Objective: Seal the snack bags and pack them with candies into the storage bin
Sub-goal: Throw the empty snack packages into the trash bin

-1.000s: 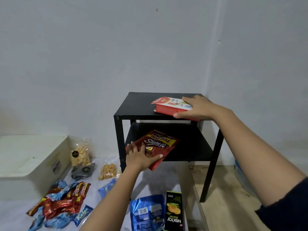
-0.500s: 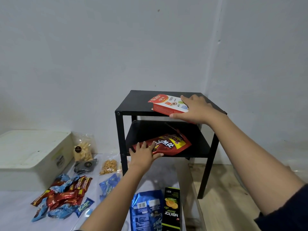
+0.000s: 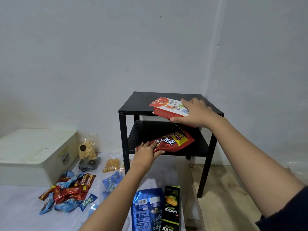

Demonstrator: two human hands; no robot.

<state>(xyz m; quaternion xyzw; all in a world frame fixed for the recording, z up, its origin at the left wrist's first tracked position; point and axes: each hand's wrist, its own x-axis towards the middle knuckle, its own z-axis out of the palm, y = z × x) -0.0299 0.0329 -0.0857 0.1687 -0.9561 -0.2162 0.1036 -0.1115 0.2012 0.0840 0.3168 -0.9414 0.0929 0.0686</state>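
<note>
My left hand (image 3: 146,151) grips the near end of a red snack pouch (image 3: 173,142) that lies on the lower shelf of a black side table (image 3: 141,104). My right hand (image 3: 195,113) rests on and holds a red-and-white snack box (image 3: 166,106) on the table's top, near its front edge. A white lidded storage bin (image 3: 35,150) stands at the left. Red and blue wrapped candies (image 3: 70,192) lie in a heap on the white surface in front of it.
Clear bags of crackers (image 3: 87,148) and of nuts (image 3: 112,165) and a dark bag (image 3: 90,163) lie beside the bin. A blue pouch (image 3: 147,210) and a black Nextar box (image 3: 171,205) lie near me. Wooden floor to the right, walls close behind.
The red pouch has gone from tilted in front of the table to lying on the lower shelf, my left hand with it. The box on top has slid slightly toward the front edge.
</note>
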